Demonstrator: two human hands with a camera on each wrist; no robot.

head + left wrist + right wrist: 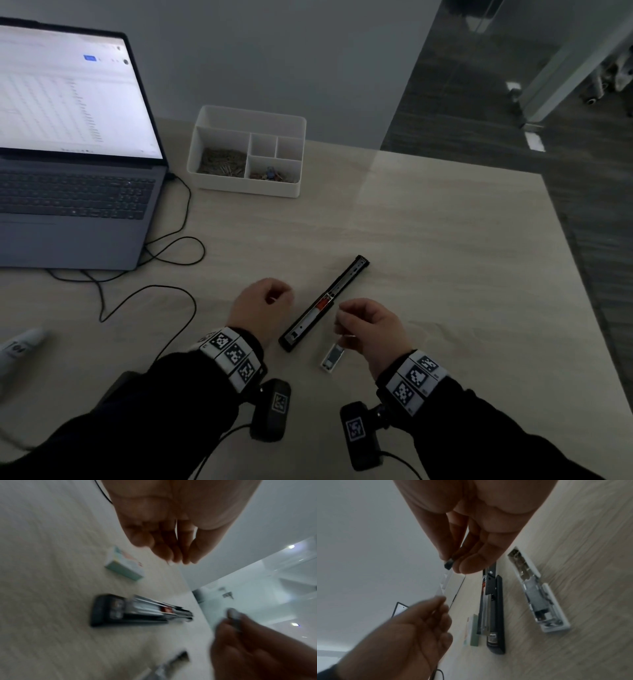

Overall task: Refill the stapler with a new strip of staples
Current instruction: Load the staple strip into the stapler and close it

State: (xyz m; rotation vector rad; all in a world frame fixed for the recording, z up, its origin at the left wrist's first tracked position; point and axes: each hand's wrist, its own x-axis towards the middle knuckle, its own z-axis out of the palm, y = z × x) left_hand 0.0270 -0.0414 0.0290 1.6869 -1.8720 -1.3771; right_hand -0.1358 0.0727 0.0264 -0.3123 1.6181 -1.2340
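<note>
Your two forearms in dark sleeves fill the near edge of the head view, each with one marker band and one wrist camera. Your right hand (371, 329) hovers just right of the stapler, its thumb and fingers (467, 566) pinching one small dark-ended piece (449, 564); a thin pale strip (444, 582) seems to run from it toward your left hand, but blur makes it hard to say whether that is the staple strip. Your left hand (262, 308) hovers just left of the stapler with its fingers (171, 550) loosely curled; the views do not show clearly whether it holds anything.

One long black stapler (325, 303) lies opened flat on the worktop (445, 257), running diagonally from near left to far right between your hands, its metal channel and one red part showing. One white cover piece (331, 358) lies just near of it, partly hidden under your right hand in the head view. One small green-and-white box (124, 564) lies on the stapler's left side, hidden from the head view by your left hand.

Farther left stands one open laptop (68, 154), cut off by the frame, with one black cable (185, 240) looping beside it. One white organiser (246, 150) with five compartments holds small clips in two of them. One white object (20, 346) at the left edge is cut off and unclear.
</note>
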